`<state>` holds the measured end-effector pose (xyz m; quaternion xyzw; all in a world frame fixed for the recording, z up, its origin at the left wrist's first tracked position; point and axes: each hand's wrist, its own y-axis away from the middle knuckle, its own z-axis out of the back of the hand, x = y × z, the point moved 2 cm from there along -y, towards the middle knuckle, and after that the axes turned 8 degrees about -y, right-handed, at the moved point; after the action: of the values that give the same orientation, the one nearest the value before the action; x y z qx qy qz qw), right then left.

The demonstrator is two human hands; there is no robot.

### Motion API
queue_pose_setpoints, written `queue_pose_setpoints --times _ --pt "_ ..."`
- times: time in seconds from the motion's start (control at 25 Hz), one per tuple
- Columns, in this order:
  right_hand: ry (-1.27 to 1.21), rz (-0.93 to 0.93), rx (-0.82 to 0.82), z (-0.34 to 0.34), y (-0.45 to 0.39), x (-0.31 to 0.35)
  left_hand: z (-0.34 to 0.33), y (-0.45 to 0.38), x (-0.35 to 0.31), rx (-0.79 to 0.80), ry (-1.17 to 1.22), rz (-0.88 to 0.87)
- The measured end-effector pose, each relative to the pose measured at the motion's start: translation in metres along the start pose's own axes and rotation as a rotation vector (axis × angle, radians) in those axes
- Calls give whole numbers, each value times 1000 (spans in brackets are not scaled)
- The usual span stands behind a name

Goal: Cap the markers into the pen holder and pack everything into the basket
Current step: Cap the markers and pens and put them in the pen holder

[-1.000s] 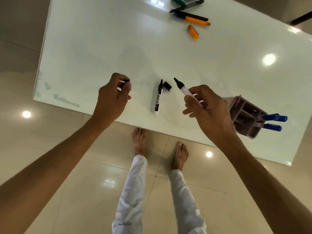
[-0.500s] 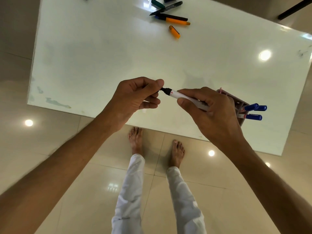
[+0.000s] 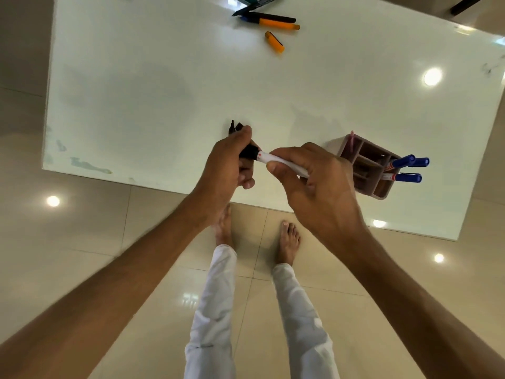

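My right hand (image 3: 317, 187) grips a white marker (image 3: 276, 161) by its barrel, above the table's near edge. My left hand (image 3: 228, 165) pinches the black cap (image 3: 250, 154) sitting on that marker's tip. Just beyond my left fingers, a black marker (image 3: 232, 127) and its loose cap lie on the table, mostly hidden. To the right stands a pinkish pen holder (image 3: 363, 157) with three blue-capped markers (image 3: 410, 168) in it. At the far edge lie an orange marker (image 3: 276, 24), a loose orange cap (image 3: 274, 41) and several dark pens (image 3: 257, 2). No basket is in view.
The white table (image 3: 164, 91) ends just under my hands; beyond the edge are glossy floor tiles and my bare feet. A dark bar (image 3: 470, 4) crosses the top right corner.
My left hand brought the black cap from the left onto the tip of the white marker held in my right hand. The cap now covers the tip.
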<state>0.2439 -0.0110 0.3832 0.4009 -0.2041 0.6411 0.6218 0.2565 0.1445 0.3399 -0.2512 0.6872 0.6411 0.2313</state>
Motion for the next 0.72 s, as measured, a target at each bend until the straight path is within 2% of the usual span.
queue_pose_setpoints --times 0.24,0.52,0.6,0.72 --pt "105 -38 -45 9 8 -15 -26 -7 8 68 12 75" --pt "164 -56 -221 16 18 -18 -49 -20 -18 130 -165 66" --pt "164 -116 -230 20 21 -17 -57 -22 -21 148 -177 49" --pt "5 -287 -160 35 23 -24 -73 -23 -22 163 -203 29"
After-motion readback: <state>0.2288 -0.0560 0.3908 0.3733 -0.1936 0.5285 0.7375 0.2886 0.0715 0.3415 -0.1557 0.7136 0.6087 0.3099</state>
